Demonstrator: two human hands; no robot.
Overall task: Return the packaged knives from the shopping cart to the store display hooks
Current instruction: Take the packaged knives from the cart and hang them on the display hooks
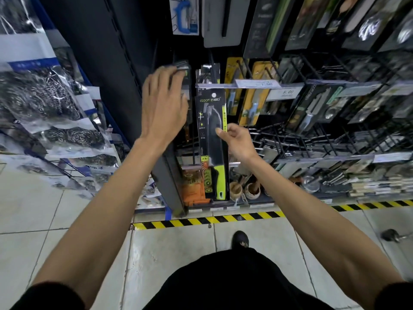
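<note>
A packaged knife (213,139) with a black blade and lime-green handle hangs upright in front of the display rack. My right hand (238,142) grips its right edge at mid-height. My left hand (164,104) is raised to the left of it, fingers reaching onto a blurred pack (183,66) on the leftmost hook; whether the fingers grip that pack is unclear. More packaged knives (252,101) hang on hooks just behind and to the right. The shopping cart is out of view.
Empty black wire hooks (290,139) stick out at the right of my right hand. Price tags (259,84) line a rail. Bagged steel scourers (44,101) hang at left. Hazard tape (205,220) marks the floor edge; wooden mortars (252,190) sit on the bottom shelf.
</note>
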